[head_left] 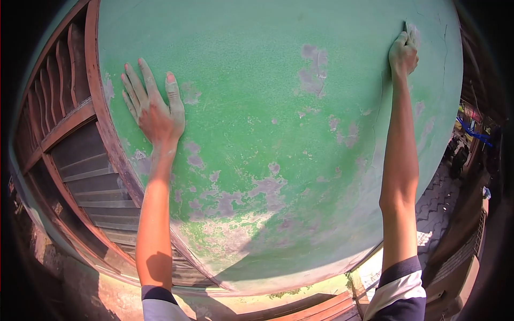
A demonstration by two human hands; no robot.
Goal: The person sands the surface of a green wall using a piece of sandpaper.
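Observation:
A green wall (241, 128) with patches of peeled paint fills the middle of the view. On its left part, near the wooden frame, my left hand (156, 109) lies flat with the fingers spread and dusty, holding nothing. High on the right, my right hand (404, 53) is closed round a small, thin scraper-like tool (411, 28), whose edge is against the wall. Most of the tool is hidden by the fingers. A thin crack runs down the wall beside the right forearm.
A brown wooden frame with slats (96, 80) borders the wall on the left. Below the wall is a reddish wooden surface (316, 310). Paving (436, 200), a blue item (474, 132) and a brown wooden piece of furniture (466, 283) are at the right.

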